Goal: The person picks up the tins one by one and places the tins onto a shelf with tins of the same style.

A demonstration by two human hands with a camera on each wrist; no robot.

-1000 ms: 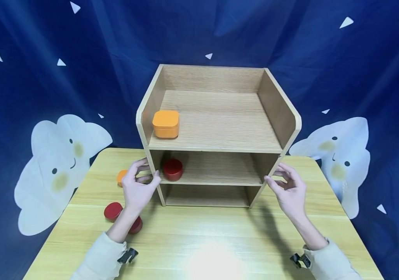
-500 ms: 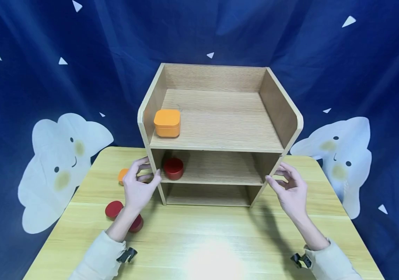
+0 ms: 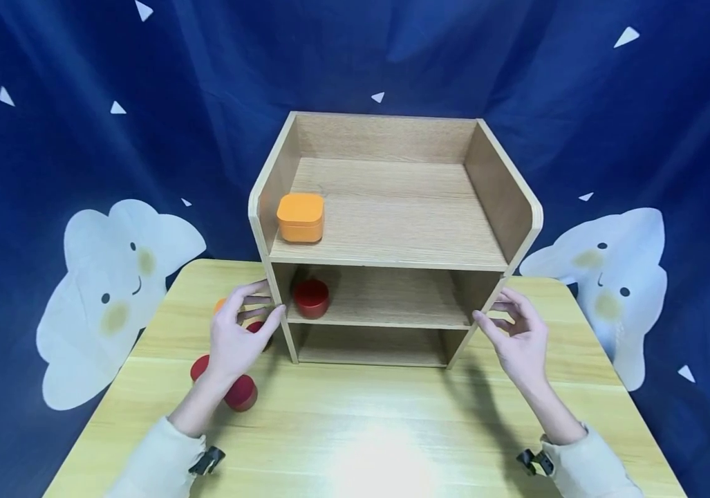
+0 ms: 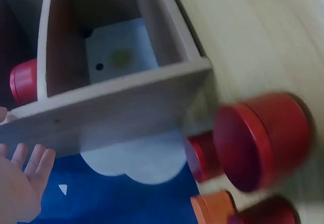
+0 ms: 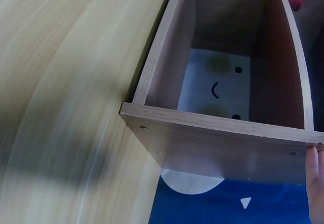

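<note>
A wooden shelf unit stands between my hands. My left hand is at its left side panel, thumb tip at the front edge and fingers along the outside. In the left wrist view, those fingers are spread and nearly straight. My right hand is at the opposite panel, with the thumb at the front edge. In the right wrist view, straight fingers meet that panel. An orange lidded box sits at the top shelf's left; a round red tin stands below it on the middle shelf.
Beside the unit's left side, several round red tins and an orange box stand on the wooden table, partly hidden by my left hand and forearm. A blue curtain with white clouds and triangles hangs behind.
My left wrist and forearm have shifted a little left, uncovering another red tin beside the shelf unit. My right hand stays in place on its panel. The view has drifted slightly.
</note>
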